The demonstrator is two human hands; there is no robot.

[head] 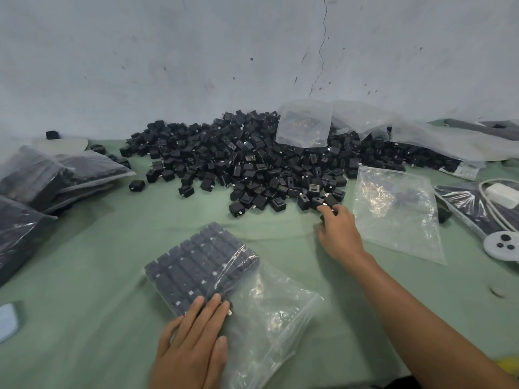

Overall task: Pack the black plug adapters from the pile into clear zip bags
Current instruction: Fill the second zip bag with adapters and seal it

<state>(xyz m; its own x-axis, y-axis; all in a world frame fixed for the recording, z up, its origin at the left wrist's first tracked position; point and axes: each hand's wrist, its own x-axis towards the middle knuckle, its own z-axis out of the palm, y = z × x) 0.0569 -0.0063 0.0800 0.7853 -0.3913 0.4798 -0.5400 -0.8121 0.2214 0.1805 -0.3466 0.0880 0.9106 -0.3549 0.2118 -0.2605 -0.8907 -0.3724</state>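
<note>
One bench [112,248], covered in green cloth, stands against a pale grey plastered wall [196,51] with a thin vertical crack [323,51]. A pile of black plug adapters [238,158] lies at the back of the bench, against the foot of the wall. Filled bags [33,178] are stacked at the left edge. An empty zip bag [393,214] lies flat just right of the pile, and a crumpled bag [303,124] rests on top of the pile. A white cable and charger [502,196] lie at the far right.

A clear zip bag [266,310] lies at front centre, with its mouth toward the person. Packed adapters [196,262] fill its far end in tight rows.

The left grip [193,341] is spread flat, with straight fingers pressing on the near row of packed adapters through the bag.

The right grip [337,234] reaches to the near edge of the pile. Its fingers are curled on a loose adapter [327,210]. The fingertips are slightly blurred, so it appears to be one unit, but the count cannot be confirmed.
</note>
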